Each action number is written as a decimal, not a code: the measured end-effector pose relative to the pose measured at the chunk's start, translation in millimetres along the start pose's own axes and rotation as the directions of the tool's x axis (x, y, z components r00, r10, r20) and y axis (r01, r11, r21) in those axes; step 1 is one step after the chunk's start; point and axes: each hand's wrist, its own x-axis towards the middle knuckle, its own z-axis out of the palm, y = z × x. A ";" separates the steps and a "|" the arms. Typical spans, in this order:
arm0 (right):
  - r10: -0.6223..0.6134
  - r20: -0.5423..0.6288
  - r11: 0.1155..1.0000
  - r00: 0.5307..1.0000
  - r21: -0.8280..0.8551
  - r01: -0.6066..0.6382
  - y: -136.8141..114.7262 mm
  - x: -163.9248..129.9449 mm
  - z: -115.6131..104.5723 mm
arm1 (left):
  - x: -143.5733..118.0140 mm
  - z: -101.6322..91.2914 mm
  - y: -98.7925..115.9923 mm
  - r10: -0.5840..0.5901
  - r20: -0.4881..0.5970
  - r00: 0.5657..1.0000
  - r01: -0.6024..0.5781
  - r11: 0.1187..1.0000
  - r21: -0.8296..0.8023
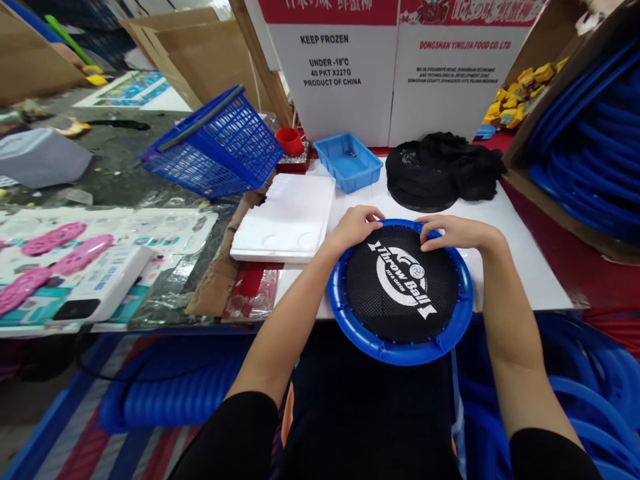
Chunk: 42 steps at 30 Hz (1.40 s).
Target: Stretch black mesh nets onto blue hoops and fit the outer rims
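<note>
A round blue plastic ring (400, 353) with black mesh (370, 287) across it lies in front of me, its near side jutting past the table edge. White "Throw Ball" print shows on the mesh. At the ring's far left rim, my left hand (356, 230) is closed on it, fingertips near the mesh edge. My right hand (460, 232) curls over the far right rim, with fingertips pressed at the border of the mesh. What lies under the fingertips is hidden. Beyond the ring is a pile of black mesh pieces (445, 170).
A light blue tray (350, 180), a white foam block (287, 217) and a tilted blue basket (220, 147) stand behind and left. Large white cartons (345, 100) form a back wall. Blue rings (595, 147) fill a box at right; more lie below the table.
</note>
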 end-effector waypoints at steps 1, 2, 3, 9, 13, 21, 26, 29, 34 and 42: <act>0.006 0.004 1.000 1.000 -0.004 -0.006 0.4 -0.3 -0.3 | 0.7 0.2 -1.1 -0.006 0.007 1.000 0.006 1.000 -0.027; 0.012 0.004 1.000 1.000 -0.006 -0.012 0.7 -0.6 -0.5 | 1.2 0.8 -2.3 -0.010 0.011 1.000 0.010 0.998 -0.054; 0.013 0.001 1.000 1.000 -0.004 -0.013 0.9 -1.0 -0.7 | 1.6 1.8 -3.3 -0.010 0.012 1.000 0.011 0.997 -0.070; 0.033 -0.062 0.999 0.998 -0.040 -0.035 -1.3 -5.2 3.0 | -0.9 4.5 -0.7 0.057 0.013 0.998 -0.058 0.986 0.154; 0.075 -0.058 0.992 0.996 -0.097 -0.080 -4.0 -3.7 10.8 | -4.1 3.0 6.6 0.205 0.087 0.975 -0.219 0.954 0.205; -0.018 -0.103 0.998 0.995 -0.061 0.011 -1.3 8.1 20.8 | -14.7 0.4 18.3 0.288 0.291 0.912 -0.369 0.887 0.278; -0.128 -0.028 0.991 0.991 0.027 0.129 -16.7 13.3 24.5 | -26.2 -31.0 21.4 0.120 0.376 0.919 -0.263 0.896 0.358; -0.196 -0.032 0.979 0.980 0.046 0.198 -28.0 16.7 29.8 | -29.7 -38.3 22.9 0.032 0.352 0.936 -0.169 0.915 0.367; -0.227 -0.152 0.970 0.962 0.058 0.238 -27.3 25.8 38.6 | -24.4 -16.3 23.0 0.287 0.315 0.905 -0.368 0.898 0.240; -0.151 -0.170 0.958 0.974 0.219 0.187 -13.5 30.4 35.7 | -14.1 5.5 16.0 0.268 0.193 0.944 -0.284 0.957 0.057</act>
